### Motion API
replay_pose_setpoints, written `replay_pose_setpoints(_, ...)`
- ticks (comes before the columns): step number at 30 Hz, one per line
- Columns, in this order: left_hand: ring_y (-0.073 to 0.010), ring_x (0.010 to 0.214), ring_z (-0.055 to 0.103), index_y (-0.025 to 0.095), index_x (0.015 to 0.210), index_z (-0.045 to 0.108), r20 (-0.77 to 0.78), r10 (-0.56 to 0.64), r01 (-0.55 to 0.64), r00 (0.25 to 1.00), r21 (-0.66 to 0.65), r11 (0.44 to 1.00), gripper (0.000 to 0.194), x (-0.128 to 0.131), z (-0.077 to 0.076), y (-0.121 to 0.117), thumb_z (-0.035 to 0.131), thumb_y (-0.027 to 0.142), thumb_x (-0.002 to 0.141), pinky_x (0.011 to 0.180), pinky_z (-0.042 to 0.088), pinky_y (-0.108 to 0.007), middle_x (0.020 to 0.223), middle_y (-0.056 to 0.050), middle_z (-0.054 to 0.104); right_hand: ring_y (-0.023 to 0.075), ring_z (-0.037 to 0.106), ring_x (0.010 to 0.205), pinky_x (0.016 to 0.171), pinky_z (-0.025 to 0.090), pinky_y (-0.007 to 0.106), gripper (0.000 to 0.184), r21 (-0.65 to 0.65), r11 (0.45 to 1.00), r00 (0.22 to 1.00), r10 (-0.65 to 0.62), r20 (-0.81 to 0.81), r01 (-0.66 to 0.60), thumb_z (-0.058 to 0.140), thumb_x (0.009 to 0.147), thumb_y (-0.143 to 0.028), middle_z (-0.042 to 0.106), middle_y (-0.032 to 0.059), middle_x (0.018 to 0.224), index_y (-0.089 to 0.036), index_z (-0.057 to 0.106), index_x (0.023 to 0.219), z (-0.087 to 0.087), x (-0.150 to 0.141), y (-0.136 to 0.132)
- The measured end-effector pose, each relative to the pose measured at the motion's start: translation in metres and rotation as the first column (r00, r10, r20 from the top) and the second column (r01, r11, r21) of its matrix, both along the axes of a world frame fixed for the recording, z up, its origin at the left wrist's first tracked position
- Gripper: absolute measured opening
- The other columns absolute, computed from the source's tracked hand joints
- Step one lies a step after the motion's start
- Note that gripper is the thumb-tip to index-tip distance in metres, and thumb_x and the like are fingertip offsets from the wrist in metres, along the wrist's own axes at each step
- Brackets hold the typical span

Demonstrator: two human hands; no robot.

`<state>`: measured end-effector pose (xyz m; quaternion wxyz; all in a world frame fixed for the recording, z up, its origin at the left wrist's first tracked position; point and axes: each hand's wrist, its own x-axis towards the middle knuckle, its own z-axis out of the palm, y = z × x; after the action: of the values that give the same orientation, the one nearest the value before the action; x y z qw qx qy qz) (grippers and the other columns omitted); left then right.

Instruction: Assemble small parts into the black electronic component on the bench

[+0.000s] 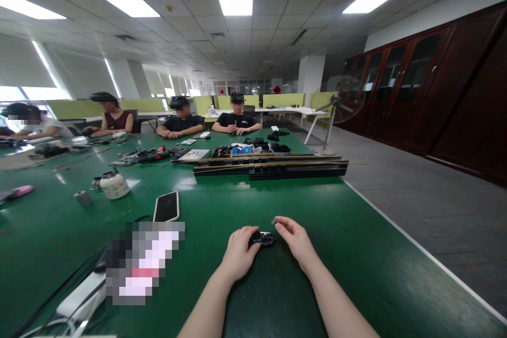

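Note:
My left hand (pixel 240 251) is closed around the left end of a small black device (pixel 264 238), which rests on or just above the green table. Pale or shiny bits show along the device's upper face, too small to make out. To its right, my right hand (pixel 293 240) pinches a tiny greyish piece (pixel 274 221) between thumb and fingertips. That piece is held a little above and beyond the device's right end, apart from it. The kind of either thing is not clear at this size.
Long black rails (pixel 299 169) with thin rods lie across the table beyond my hands. A phone (pixel 167 206), a cream pot (pixel 114 185), a grey cylinder (pixel 83 198) and a white power strip (pixel 81 296) with cables are to the left. Several people sit opposite.

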<state>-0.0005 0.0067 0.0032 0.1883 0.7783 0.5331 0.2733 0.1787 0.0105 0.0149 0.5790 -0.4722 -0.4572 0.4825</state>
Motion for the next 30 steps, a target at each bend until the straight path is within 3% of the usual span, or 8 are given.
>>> replay_pose_setpoints(9,-0.0222,0.110,0.050,0.022,0.115,0.055,-0.002,-0.004,0.004,1.000,-0.006,1.000,0.037,0.000,0.002,-0.001,0.053,0.023,0.078,0.098,0.034,-0.037,0.116,-0.006,0.059,0.0226,0.061,0.095,0.090,0.044,0.037,0.028,0.101,0.986,0.960,0.105,0.259,-0.135,0.066,0.069,-0.038,0.069,0.0047,0.097,-0.022,0.067,0.092,-0.011,-0.002,0.000)
replay_pose_setpoints(16,-0.0220,0.111,0.050,0.023,0.116,0.054,-0.001,-0.018,0.018,1.000,0.011,1.000,0.039,-0.001,-0.001,0.000,0.053,0.018,0.077,0.098,0.034,-0.038,0.118,-0.005,0.058,0.0227,0.057,0.096,0.091,0.040,0.038,0.017,0.142,0.959,0.765,0.102,0.636,-0.245,0.061,0.071,-0.022,0.068,0.0024,0.095,-0.027,0.069,0.085,-0.001,-0.007,-0.009)
replay_pose_setpoints(26,-0.0224,0.113,0.048,0.024,0.117,0.054,-0.025,-0.017,0.017,1.000,0.006,1.000,0.040,0.000,-0.002,0.001,0.053,0.018,0.078,0.099,0.033,-0.038,0.118,-0.005,0.058,0.0233,0.056,0.099,0.091,0.039,0.037,0.019,0.139,0.947,0.703,0.113,0.702,-0.291,0.059,0.072,-0.019,0.066,0.0031,0.099,-0.028,0.068,0.086,-0.002,-0.006,-0.011)
replay_pose_setpoints(30,-0.0220,0.112,0.050,0.023,0.117,0.054,-0.024,-0.016,0.016,1.000,0.011,1.000,0.039,0.000,-0.003,0.001,0.053,0.018,0.078,0.099,0.034,-0.038,0.118,-0.006,0.058,0.0241,0.056,0.101,0.093,0.039,0.039,0.020,0.110,0.955,0.713,0.128,0.690,-0.277,0.061,0.069,-0.019,0.067,0.0040,0.101,-0.026,0.068,0.086,-0.003,-0.004,-0.010)
